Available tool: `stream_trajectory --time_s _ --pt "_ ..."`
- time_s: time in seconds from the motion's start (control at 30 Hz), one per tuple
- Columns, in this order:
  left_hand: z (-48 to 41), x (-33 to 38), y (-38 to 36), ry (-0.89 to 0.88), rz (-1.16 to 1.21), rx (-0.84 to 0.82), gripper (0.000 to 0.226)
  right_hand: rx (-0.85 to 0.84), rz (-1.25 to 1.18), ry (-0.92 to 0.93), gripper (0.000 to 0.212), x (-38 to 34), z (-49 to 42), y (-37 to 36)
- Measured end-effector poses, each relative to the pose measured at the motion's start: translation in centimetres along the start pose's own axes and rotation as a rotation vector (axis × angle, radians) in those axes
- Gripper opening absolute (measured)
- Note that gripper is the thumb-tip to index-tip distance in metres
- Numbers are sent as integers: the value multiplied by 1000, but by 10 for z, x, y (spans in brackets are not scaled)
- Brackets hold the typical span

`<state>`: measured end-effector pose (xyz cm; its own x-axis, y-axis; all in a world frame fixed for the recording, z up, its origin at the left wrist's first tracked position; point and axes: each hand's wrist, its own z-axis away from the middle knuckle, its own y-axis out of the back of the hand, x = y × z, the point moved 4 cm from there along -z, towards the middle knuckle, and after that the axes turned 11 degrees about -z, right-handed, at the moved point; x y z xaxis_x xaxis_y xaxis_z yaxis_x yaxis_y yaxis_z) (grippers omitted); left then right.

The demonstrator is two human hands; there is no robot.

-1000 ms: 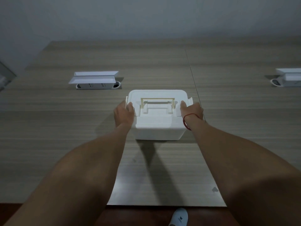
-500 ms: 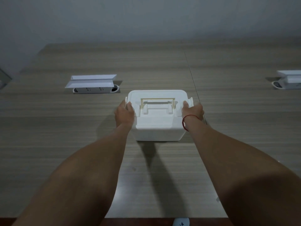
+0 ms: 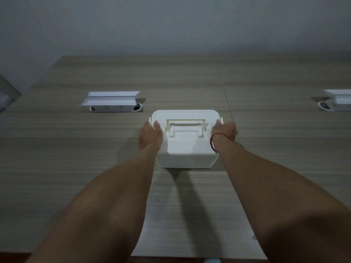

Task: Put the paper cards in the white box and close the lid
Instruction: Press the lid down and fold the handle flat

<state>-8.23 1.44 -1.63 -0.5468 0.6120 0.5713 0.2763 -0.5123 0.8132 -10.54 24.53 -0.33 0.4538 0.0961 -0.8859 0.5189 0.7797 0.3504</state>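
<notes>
Right now I see the white box (image 3: 187,147) standing on the wooden counter (image 3: 76,158), its lid (image 3: 185,133) seated on top with the cream handle (image 3: 185,124) folded flat. My left hand (image 3: 150,136) presses against the box's left side, fingers (image 3: 156,124) curled over the lid edge near the left latch. My right hand (image 3: 225,130), a red string (image 3: 213,141) around the wrist, grips the right side the same way. Both hands are clasping the box. No paper cards show outside it. Farther back on the left sits a pop-up socket unit (image 3: 112,102); another sits at the far right edge (image 3: 337,100).
</notes>
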Motion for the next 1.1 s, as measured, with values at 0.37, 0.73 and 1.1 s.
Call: stream_trajectory --time_s 0.37,0.73,1.1 --pt "8 -3 -3 -49 -100 -198 90 -170 200 33 64 8 14 -4" --pt "9 -17 -11 -164 -109 -59 97 -100 229 122 55 14 14 -9" --pt "-83 21 -27 -145 -92 28 95 -106 234 159 60 -34 -49 -86"
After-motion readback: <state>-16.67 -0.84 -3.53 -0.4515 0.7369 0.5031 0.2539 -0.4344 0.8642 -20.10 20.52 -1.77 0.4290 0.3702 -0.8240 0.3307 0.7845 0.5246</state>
